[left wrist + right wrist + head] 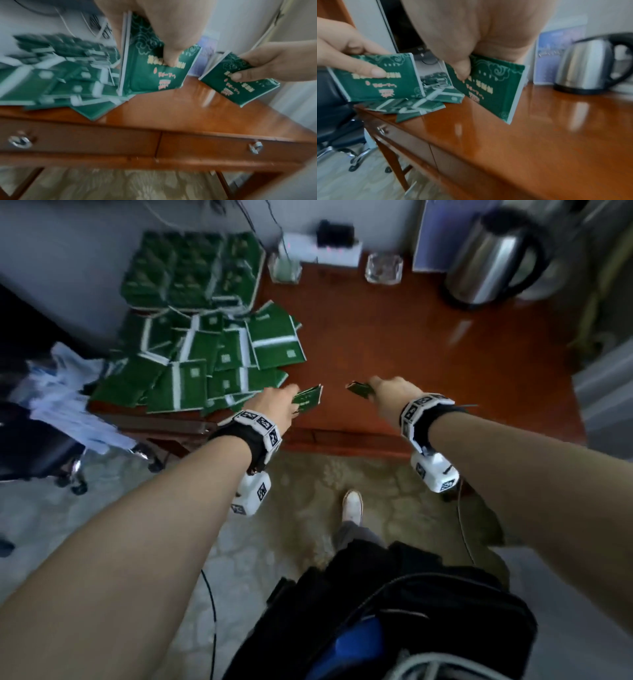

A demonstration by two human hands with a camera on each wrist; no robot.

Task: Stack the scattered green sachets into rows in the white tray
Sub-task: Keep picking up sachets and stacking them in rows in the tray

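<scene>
Your left hand and right hand each grip sachets; the white tray lies at eleven o'clock, nearer your left.

Left hand, right hand each pinch green sachet above desk.

The tabletop is of glossy red-brown wood, with two drawers under its front edge, each with a metal pull. A steel kettle with a black handle stands at the far right. Two small glass dishes stand near the wall, beside a white power strip. An office chair is at the left, on a patterned floor.
</scene>
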